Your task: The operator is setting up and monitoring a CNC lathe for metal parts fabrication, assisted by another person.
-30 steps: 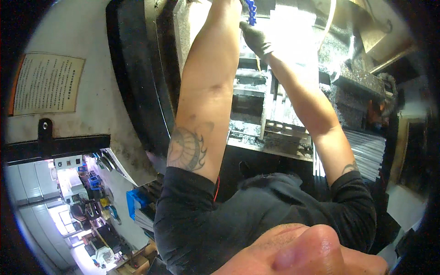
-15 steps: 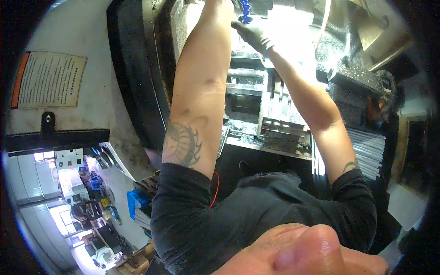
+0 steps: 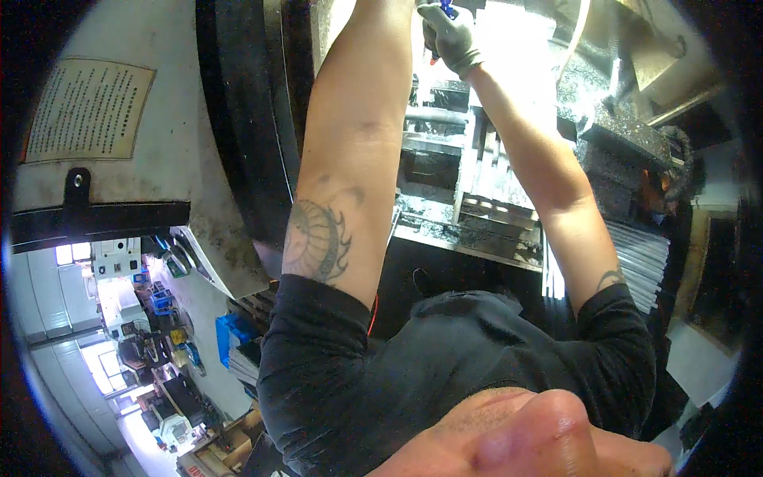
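My right hand (image 3: 451,38), in a pale grey glove with a light cuff, is at the top of the view with its fingers curled into a grip. A blue segmented coolant hose (image 3: 447,9) enters the grip from above, and a small red tip (image 3: 434,60) pokes out under the fingers. My left forearm (image 3: 358,103) reaches straight up past the top edge, so the left hand is out of sight. Below the right hand lies the metal machine bed (image 3: 433,147), wet and strewn with chips. Strong glare washes out the area beside the right wrist.
A dark curved door edge (image 3: 246,119) of the machine runs along my left arm. Several long metal bars (image 3: 636,262) lie beside my right elbow. A pale hose (image 3: 574,40) hangs at upper right. Blue bins (image 3: 232,340) stand on the floor at lower left.
My right hand has closed round the blue hose; before, its fingers lay stretched below it. The hand has shifted slightly up and right in the view.
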The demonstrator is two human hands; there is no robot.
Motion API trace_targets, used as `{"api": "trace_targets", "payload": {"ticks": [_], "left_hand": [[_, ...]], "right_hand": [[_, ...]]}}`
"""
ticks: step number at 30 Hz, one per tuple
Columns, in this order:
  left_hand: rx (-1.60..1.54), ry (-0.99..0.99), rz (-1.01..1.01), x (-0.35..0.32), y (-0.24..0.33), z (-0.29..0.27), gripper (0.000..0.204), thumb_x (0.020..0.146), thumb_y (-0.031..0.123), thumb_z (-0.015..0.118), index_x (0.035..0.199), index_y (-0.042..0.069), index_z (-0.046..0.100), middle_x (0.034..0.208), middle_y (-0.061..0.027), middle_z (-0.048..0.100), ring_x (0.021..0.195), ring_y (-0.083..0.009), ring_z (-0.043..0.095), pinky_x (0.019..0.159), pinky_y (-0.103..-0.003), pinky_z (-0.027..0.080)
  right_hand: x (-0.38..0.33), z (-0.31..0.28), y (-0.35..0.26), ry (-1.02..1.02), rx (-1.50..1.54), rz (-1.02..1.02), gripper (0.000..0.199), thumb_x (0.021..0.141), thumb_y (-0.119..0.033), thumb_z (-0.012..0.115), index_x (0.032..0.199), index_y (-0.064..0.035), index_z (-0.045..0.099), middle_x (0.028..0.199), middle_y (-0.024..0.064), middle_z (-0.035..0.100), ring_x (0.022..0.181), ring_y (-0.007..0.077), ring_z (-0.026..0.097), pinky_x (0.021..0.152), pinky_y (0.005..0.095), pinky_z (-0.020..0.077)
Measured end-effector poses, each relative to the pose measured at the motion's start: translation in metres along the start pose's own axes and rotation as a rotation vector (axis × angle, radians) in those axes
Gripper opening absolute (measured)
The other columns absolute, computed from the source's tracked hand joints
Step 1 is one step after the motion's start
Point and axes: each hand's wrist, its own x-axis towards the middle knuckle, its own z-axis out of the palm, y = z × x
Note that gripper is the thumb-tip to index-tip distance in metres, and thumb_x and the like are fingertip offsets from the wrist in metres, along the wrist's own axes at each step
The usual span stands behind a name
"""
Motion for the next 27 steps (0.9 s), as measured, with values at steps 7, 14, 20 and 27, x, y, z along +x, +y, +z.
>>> {"api": "trace_targets", "payload": {"ticks": [7, 14, 20, 27], "left_hand": [[0.012, 0.000, -0.001, -0.006, -0.001, -0.002, 0.029, 0.101, 0.025, 0.046, 0.087, 0.008, 0.065, 0.074, -0.0068, 0.062, 0.063, -0.0169, 0.059, 0.055, -0.031, 0.052], [0.025, -0.001, 0.001, -0.010, 0.002, -0.006, 0.029, 0.101, 0.026, 0.047, 0.087, 0.008, 0.065, 0.074, -0.0067, 0.062, 0.063, -0.0168, 0.059, 0.055, -0.031, 0.052], [0.019, -0.020, -0.004, -0.012, 0.000, 0.003, 0.028, 0.101, 0.026, 0.048, 0.088, 0.008, 0.065, 0.075, -0.0067, 0.062, 0.064, -0.0168, 0.059, 0.056, -0.031, 0.052], [0.006, -0.011, -0.001, -0.017, 0.003, -0.003, 0.028, 0.101, 0.026, 0.048, 0.088, 0.008, 0.065, 0.075, -0.0066, 0.062, 0.064, -0.0168, 0.059, 0.056, -0.031, 0.052]], "right_hand": [[0.001, -0.004, 0.024, 0.053, -0.054, -0.019, 0.038, 0.092, -0.028, 0.063, 0.059, -0.0168, 0.047, 0.052, -0.0076, 0.042, 0.043, 0.0071, 0.037, 0.042, 0.0299, 0.0286], [-0.010, 0.013, 0.040, 0.227, -0.150, -0.112, 0.041, 0.093, -0.033, 0.065, 0.059, -0.0129, 0.052, 0.053, -0.0061, 0.045, 0.045, 0.0078, 0.037, 0.044, 0.0313, 0.0282], [-0.003, 0.000, 0.057, 0.233, -0.078, -0.036, 0.040, 0.091, -0.036, 0.069, 0.061, -0.0134, 0.055, 0.054, -0.0059, 0.047, 0.045, 0.0072, 0.039, 0.043, 0.0293, 0.0282], [-0.012, -0.001, 0.028, 0.090, 0.017, 0.117, 0.039, 0.090, -0.037, 0.069, 0.062, -0.0120, 0.057, 0.054, -0.0055, 0.047, 0.047, 0.0073, 0.040, 0.044, 0.0304, 0.0309]]}}
